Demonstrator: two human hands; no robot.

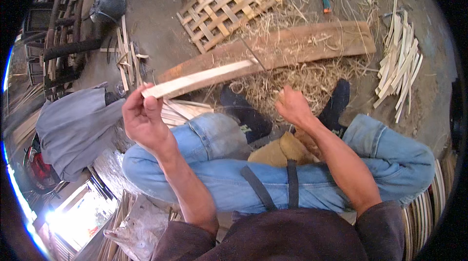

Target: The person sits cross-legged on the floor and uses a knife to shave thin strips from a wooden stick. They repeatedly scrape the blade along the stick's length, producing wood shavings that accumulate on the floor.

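In the head view, the left hand (144, 119) had its fingers closed round the near end of a pale bamboo slat (202, 79), which slanted above the floor toward the long wooden plank (312, 44); the right hand (292, 107) was curled shut on something I cannot make out; by my judgement a shaving step, calling for a steady stroke along the slat.

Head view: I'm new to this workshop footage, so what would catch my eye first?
The pale bamboo slat stands out, gripped at its near end by the left hand and slanting up to the right over the blue-jeaned knees. The right hand holds a knife whose thin blade meets the slat's far end. Beyond lie a reddish plank amid shavings and a woven lattice mat.
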